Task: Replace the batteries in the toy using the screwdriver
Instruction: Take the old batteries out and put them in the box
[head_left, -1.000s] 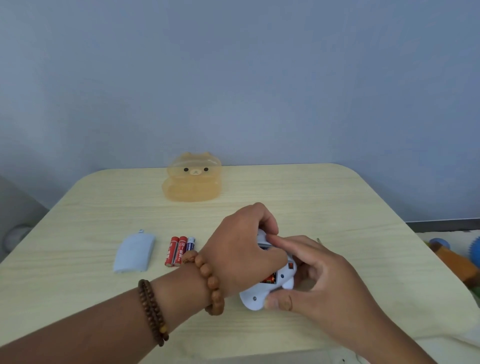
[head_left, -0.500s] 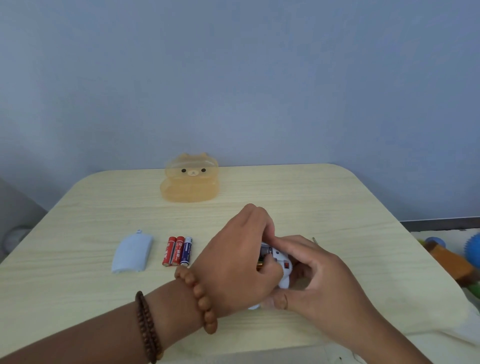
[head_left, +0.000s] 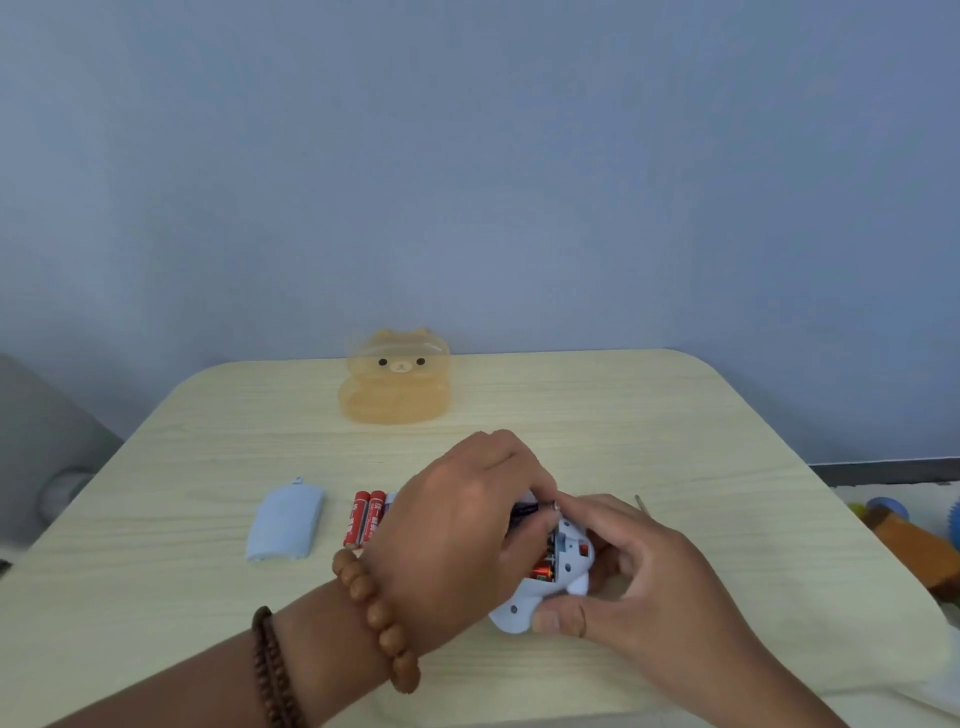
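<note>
The toy (head_left: 515, 610) sits on the tabletop (head_left: 571, 415) toward its near right part, a little back from the front edge, with its battery bay open and red cells showing inside. The right hand (head_left: 641, 577) grips the toy, fingers curled round its far side and thumb on its near end. The left hand (head_left: 452, 530) pinches a dark battery (head_left: 523, 512) in its fingers just above the bay. Left of that wrist lie loose batteries (head_left: 363, 519), and beside them a pale blue cover (head_left: 284, 525), well apart from the left edge. A bear-shaped box (head_left: 395, 384) stands near the far edge, with a wide stretch of tabletop between it and the hands. A thin metal tip (head_left: 640, 503) pokes out behind the right hand.
</note>
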